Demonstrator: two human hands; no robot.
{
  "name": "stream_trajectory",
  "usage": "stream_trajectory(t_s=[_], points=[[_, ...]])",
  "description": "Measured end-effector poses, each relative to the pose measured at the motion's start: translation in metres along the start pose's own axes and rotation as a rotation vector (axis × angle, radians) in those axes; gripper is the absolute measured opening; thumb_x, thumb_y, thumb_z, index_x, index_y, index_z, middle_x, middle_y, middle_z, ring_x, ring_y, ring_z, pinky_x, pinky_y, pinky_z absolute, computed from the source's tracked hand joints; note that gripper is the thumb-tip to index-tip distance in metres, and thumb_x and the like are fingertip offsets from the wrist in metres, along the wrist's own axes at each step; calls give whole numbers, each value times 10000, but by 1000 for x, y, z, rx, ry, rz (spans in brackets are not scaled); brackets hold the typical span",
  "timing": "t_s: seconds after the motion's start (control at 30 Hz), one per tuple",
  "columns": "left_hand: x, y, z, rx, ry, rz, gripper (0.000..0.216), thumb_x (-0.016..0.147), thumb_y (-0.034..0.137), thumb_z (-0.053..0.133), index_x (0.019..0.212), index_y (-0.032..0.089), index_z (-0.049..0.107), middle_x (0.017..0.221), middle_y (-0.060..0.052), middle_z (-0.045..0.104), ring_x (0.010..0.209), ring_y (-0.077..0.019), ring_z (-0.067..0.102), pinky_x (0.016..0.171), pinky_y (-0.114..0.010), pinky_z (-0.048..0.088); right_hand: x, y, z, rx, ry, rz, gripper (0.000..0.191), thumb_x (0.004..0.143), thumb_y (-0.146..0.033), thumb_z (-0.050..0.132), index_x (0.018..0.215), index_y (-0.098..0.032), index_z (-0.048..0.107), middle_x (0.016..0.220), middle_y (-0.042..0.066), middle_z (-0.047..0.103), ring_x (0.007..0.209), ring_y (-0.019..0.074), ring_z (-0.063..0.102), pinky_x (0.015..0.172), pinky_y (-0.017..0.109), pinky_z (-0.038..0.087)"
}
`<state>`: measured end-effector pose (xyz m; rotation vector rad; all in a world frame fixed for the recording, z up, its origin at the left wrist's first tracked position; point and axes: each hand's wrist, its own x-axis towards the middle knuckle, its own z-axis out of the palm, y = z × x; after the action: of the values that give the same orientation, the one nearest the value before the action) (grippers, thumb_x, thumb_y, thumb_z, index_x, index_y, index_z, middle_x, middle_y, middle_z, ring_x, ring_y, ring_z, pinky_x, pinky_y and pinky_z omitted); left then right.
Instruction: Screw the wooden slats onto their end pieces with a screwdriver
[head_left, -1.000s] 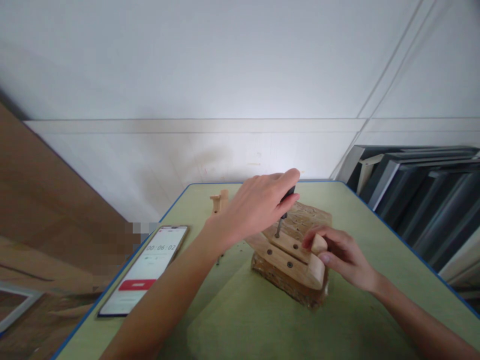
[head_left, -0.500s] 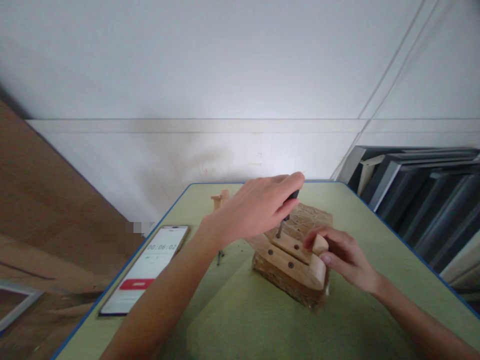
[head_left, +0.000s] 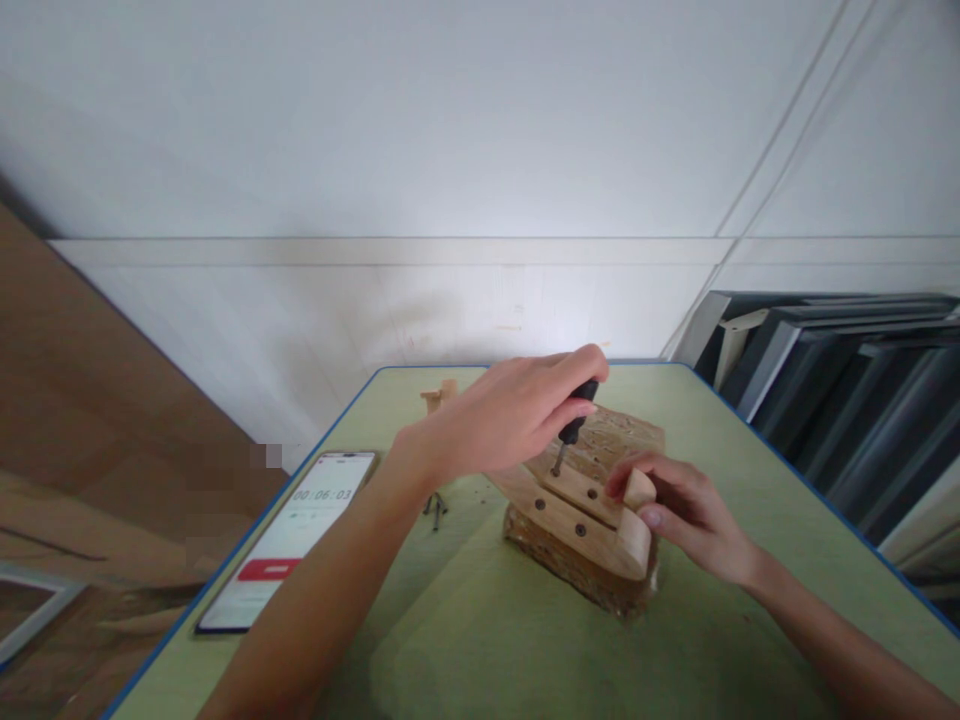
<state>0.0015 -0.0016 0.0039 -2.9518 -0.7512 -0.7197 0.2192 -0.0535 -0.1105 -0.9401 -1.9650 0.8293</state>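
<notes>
What you have around you looks like a small workshop, or perhaps a working corner of a storeroom; the view does not settle which. The far edge of your table (head_left: 450,630) runs along a plain white wall (head_left: 480,120), and dark flat panels (head_left: 847,380) lean in a row past its right edge. A screwdriver (head_left: 574,425), loose screws (head_left: 436,513) and shaped wooden pieces (head_left: 560,518) on it suggest a workshop.
</notes>
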Motion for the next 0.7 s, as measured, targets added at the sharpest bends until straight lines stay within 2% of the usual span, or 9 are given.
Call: stream_trajectory(t_s=[0.17, 0.37, 0.6, 0.7], points=[[-1, 3, -2, -117, -53, 27, 124, 880, 154, 449, 994, 197, 424, 860, 3, 593, 718, -107, 550, 635, -221, 407, 0, 1, 0, 10, -1, 6, 249, 835, -412, 494, 941, -196, 556, 872, 59, 604, 829, 199, 565, 741, 311, 428], [-2, 0, -2, -220, -60, -10, 137, 878, 143, 450, 1004, 195, 437, 890, 0, 574, 676, -79, 532, 633, -206, 406, -1, 0, 0, 9, 0, 3, 239, 835, -405, 499, 938, -198, 557, 861, 52, 597, 823, 193, 562, 746, 304, 424], [-1, -3, 0, -244, -53, -30, 175, 877, 181, 467, 1050, 185, 445, 957, -26, 597, 673, -80, 531, 635, -216, 409, 0, 0, 0, 12, -1, 2, 236, 837, -411, 496, 935, -205, 559, 874, 47, 598, 836, 189, 556, 746, 296, 414], [-1, -3, 0, -217, -52, -30, 166, 879, 194, 468, 1044, 194, 445, 915, -12, 599, 656, -82, 525, 626, -219, 410, 0, -1, 0, 18, -6, 1, 237, 836, -411, 498, 940, -207, 558, 874, 46, 597, 834, 187, 557, 743, 294, 417]])
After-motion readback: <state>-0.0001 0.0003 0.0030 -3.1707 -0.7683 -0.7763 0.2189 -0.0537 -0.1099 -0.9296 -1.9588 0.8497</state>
